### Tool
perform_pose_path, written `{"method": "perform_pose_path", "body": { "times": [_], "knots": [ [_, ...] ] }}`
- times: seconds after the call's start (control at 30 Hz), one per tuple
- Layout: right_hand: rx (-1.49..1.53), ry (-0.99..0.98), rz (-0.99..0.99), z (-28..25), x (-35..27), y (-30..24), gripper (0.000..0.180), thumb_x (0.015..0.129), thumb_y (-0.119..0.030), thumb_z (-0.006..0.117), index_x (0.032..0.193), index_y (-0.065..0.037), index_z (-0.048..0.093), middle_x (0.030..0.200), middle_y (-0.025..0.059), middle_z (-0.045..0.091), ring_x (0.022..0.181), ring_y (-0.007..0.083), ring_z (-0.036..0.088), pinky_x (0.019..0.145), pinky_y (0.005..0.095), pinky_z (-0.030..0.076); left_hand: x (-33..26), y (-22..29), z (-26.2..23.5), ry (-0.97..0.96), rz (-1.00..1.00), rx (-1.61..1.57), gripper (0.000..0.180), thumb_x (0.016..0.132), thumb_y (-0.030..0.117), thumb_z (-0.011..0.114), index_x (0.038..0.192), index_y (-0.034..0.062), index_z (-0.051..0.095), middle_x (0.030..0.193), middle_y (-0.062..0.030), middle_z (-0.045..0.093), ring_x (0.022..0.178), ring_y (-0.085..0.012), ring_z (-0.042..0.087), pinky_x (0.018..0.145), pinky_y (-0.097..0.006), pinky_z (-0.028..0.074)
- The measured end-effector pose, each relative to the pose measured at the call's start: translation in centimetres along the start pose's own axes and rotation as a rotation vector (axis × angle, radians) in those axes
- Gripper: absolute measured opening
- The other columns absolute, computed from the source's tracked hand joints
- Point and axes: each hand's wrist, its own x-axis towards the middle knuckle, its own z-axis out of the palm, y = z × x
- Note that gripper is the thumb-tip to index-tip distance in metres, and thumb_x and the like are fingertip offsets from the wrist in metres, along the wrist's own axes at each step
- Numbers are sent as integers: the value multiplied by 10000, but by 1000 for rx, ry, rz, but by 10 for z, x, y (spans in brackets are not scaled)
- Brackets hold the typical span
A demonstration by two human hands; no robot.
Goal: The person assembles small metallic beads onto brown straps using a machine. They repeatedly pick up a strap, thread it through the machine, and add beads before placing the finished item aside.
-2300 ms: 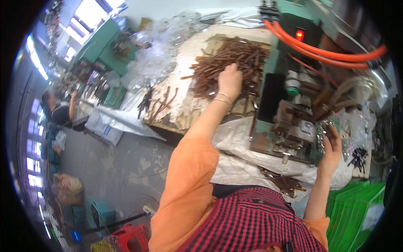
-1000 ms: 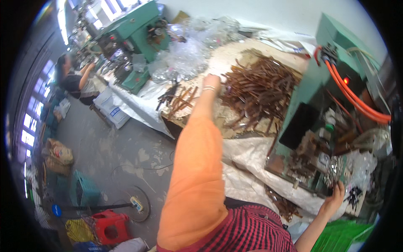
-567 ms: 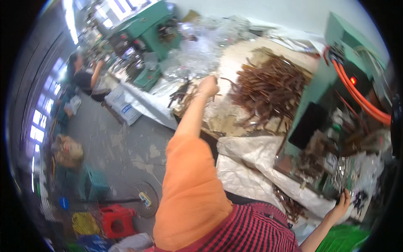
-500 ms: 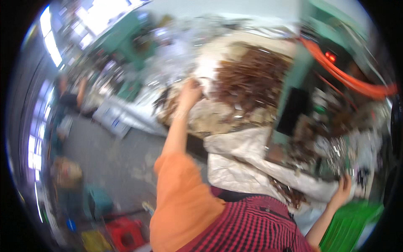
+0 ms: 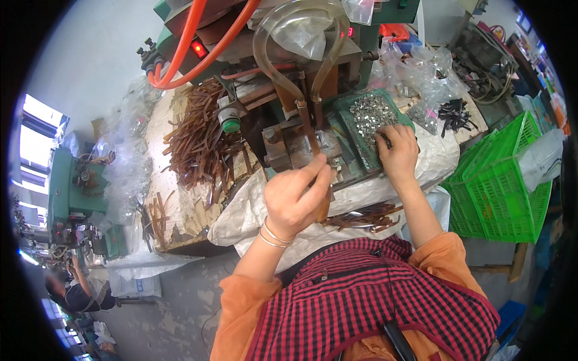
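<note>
The left hand point(image 5: 299, 198) is angled at the near side of the machine point(image 5: 286, 149), a brown strip point(image 5: 324, 207) pinched in its fingertips; rightward, the right hand point(image 5: 399, 151) is half-curled on metal pieces point(image 5: 369, 114), any grip hidden

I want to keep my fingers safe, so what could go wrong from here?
The left hand, apparently pinching a brown strip, is close to the machine's metal block, so its fingers could get caught if something moves there. The right hand, at the edge of the green tray, might knock small metal pieces out.
</note>
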Motion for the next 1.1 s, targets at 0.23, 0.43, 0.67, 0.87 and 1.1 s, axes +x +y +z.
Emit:
{"method": "perform_pose_path", "body": {
  "times": [0.23, 0.43, 0.67, 0.87, 1.1],
  "knots": [
    [294, -4, 102, 5, 27, 9, 127, 830, -92, 692, 946, -41, 691, 899, 133, 665, 881, 316, 619, 799, 400, 486, -7, -5, -2, -66, 84, -12, 265, 703, 72, 840, 937, 82, 716, 990, -108, 735, 565, -157, 618, 464, -269, 451],
    [188, -99, 88, 7, 24, 17, 115, 878, -106, 659, 971, -43, 684, 959, 130, 657, 918, 316, 621, 817, 407, 487, -8, -7, 4, 29, 96, -49, 257, 689, 137, 818, 918, 100, 706, 982, -85, 731, 530, -144, 582, 439, -272, 417],
    [-58, -228, -435, 33, 45, 15, 167, 839, -69, 673, 1004, -44, 673, 1082, 143, 655, 1001, 340, 619, 816, 434, 502, -18, 14, -16, -8, -110, -30, 231, 739, 57, 754, 966, 73, 717, 1024, -83, 728, 618, -172, 626, 525, -287, 474],
    [382, -109, 117, 5, 21, 5, 168, 899, -60, 653, 1059, -17, 682, 957, 105, 706, 854, 208, 673, 802, 311, 515, -77, -77, -104, -47, -499, 597, 194, 755, 38, 715, 929, 122, 734, 1186, -73, 691, 973, -292, 625, 836, -410, 478],
    [547, -188, 235, 14, 32, -13, 179, 927, -66, 654, 1078, -5, 728, 991, 78, 733, 909, 131, 660, 835, 263, 499, -99, -191, -98, -496, -480, 518, 263, 717, 129, 757, 937, 266, 803, 1479, -24, 516, 1231, -354, 517, 1166, -481, 291]
  ]
}}
